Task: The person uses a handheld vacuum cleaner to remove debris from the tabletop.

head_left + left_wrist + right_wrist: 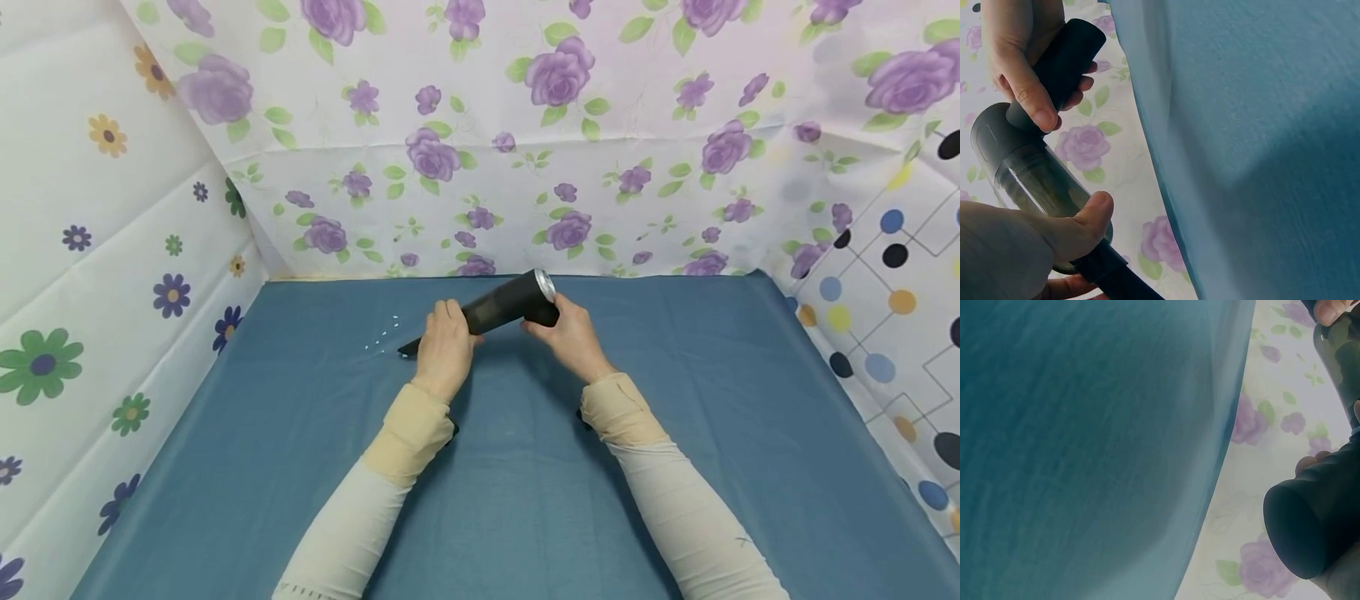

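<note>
A black handheld vacuum cleaner is held tilted over the blue tabletop, its silver-rimmed rear end higher than its narrow nozzle. My left hand grips its front part, thumb and fingers wrapped round it just behind the nozzle. Round the handle curl the fingers of my right hand. The left wrist view shows a see-through dust cup between the two hands. Several small white bits lie scattered on the cloth close to the nozzle tip. In the right wrist view, the handle's round end faces the camera.
Blue cloth covers the table. A hanging sheet with purple roses borders its far edge. Flower-patterned sheeting stands at the left, and dotted sheeting at the right.
</note>
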Available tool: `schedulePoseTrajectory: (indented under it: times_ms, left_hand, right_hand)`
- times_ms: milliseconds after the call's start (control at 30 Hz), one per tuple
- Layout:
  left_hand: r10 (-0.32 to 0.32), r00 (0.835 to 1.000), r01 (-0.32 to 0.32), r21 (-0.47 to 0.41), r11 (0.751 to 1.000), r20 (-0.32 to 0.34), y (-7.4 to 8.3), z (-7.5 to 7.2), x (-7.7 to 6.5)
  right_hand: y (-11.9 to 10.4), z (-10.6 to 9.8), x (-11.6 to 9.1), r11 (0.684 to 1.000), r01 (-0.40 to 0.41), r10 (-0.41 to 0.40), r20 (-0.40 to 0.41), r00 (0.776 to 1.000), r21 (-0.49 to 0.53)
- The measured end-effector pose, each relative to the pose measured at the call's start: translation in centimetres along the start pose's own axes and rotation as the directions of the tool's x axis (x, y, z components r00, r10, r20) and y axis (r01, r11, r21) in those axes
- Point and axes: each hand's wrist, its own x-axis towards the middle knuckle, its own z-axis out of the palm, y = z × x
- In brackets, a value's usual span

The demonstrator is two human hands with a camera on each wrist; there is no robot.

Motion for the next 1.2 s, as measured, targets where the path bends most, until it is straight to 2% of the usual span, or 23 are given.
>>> schedulePoseTrajectory:
  times_ms: [100,333,667,833,1000,1200]
  left_hand:
    - [-0.002,1.0,0.002,-0.001,1.0,0.007,0.1,0.1,0.2]
    - [-0.048,0.996,0.051,-0.027,0.998,0.076,0.2,0.4,-0.1]
    - [-0.029,0.998,0.03,-0.032,0.999,0.056,0.4,0.7,0.7]
    - [-0.048,0.995,0.051,-0.034,0.998,0.084,0.3,0.8,0.7]
    - [-0.051,0.996,0.054,-0.034,0.998,0.078,0.0,0.8,0.6]
    - [-0.083,0.992,0.086,-0.026,0.996,0.092,-0.4,0.3,0.7]
  right_hand:
    - [0.1,0.1,0.0,1.0,-0.004,0.004,-0.009,1.0,-0.016]
    - [0.3,0.4,-0.3,1.0,-0.015,0.015,-0.007,1.0,-0.011]
    - [0.5,0.2,-0.2,1.0,-0.019,0.019,-0.041,0.999,0.003]
    - [0.6,0.5,-0.2,0.999,-0.041,0.041,-0.027,0.999,-0.008]
    - [0.5,0.8,-0.1,0.999,-0.038,0.038,-0.031,0.999,0.006]
    - [0.1,1.3,0.2,0.999,-0.034,0.034,-0.015,0.999,0.002]
